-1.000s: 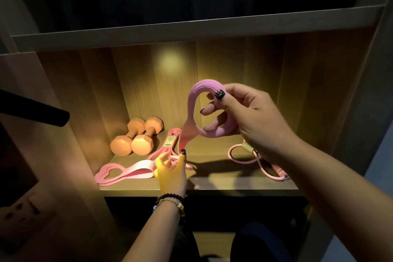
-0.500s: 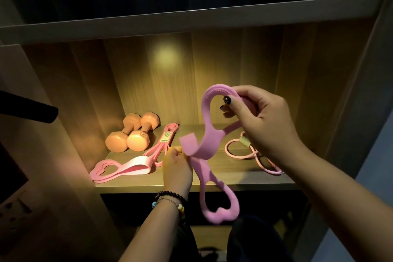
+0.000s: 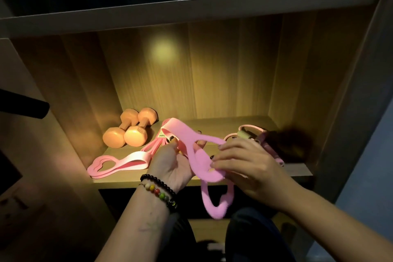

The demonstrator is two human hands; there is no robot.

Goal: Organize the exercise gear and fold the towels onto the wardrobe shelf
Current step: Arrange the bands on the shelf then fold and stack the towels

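- Head view: a pink band (image 3: pixel 202 155) is held in both hands just in front of the shelf (image 3: pixel 297 171) edge, one loop hanging below that edge.
- It looks light, soft and rubbery, so I judge it will flop and stretch rather than keep a shape; best taken at the flat middle strap or a loop end, not the dangling part.
- Left hand (image 3: pixel 170 165), palm up just in front of the shelf edge, has its fingers curled round the band's upper strap, gripping it.
- Right hand (image 3: pixel 242 164), also in front of the shelf edge, pinches the band's lower fold with bent fingertips.
- Dumbbells (image 3: pixel 129 128) lie at the shelf's back left; a second band (image 3: pixel 119 162) lies at its front left; a tube (image 3: pixel 253 136) lies at its right.
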